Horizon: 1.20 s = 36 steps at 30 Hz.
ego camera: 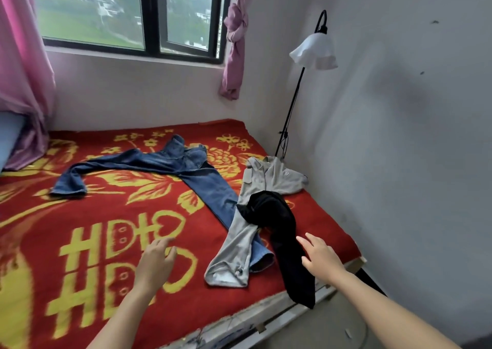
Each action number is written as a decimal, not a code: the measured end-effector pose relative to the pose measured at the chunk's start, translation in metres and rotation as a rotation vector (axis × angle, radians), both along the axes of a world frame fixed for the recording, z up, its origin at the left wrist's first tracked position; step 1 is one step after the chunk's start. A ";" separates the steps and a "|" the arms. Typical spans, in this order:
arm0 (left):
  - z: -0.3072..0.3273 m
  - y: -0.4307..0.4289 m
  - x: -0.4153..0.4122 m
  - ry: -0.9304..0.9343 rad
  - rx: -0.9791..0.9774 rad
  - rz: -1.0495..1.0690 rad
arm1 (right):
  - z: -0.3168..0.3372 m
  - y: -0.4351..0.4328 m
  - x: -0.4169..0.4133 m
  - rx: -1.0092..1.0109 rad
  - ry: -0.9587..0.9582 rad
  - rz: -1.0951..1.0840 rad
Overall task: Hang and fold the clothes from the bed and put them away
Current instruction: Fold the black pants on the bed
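Three garments lie on a bed [106, 215] covered with a red and yellow blanket. Blue jeans [165, 162] sprawl across the middle, legs spread. A grey garment [266, 181] lies at the right side, over one jeans leg. A black garment [282, 237] lies on top of the grey one and hangs over the bed's front edge. My right hand [319, 258] hovers open just right of the black garment, holding nothing. My left hand [157, 260] is stretched out over the blanket, fingers relaxed and empty.
A black floor lamp [314, 47] with a white shade stands in the corner beside the bed. A window [127, 13] with pink curtains [234, 42] is behind the bed. The white wall runs close along the right side.
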State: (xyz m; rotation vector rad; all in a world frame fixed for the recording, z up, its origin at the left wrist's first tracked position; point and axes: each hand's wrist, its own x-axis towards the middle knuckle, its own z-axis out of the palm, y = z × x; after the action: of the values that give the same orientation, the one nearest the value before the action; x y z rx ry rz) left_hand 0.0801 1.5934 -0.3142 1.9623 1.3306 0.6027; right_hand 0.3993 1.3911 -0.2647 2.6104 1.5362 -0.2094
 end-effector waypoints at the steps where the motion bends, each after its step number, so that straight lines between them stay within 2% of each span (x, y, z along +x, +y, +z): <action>1: -0.003 0.001 0.002 -0.018 -0.013 0.020 | -0.006 0.007 0.002 -0.009 0.019 -0.006; 11: -0.046 0.034 0.043 0.085 -0.114 0.087 | -0.055 0.078 0.061 -0.024 0.222 -0.087; 26: -0.087 0.133 0.251 0.293 -0.253 0.037 | -0.155 0.207 0.251 -0.071 0.537 -0.414; 32: -0.111 0.179 0.260 0.360 -0.332 0.135 | -0.203 0.275 0.301 -0.136 0.607 -0.521; 36: -0.125 0.199 0.249 0.423 -0.360 0.190 | -0.234 0.298 0.309 -0.247 0.580 -0.485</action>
State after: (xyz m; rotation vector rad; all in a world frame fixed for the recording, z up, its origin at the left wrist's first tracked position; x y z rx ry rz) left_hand 0.3295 1.7925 -0.4387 1.7295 1.7574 0.0147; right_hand 0.7084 1.6894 -0.4984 2.7936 0.8505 -1.1964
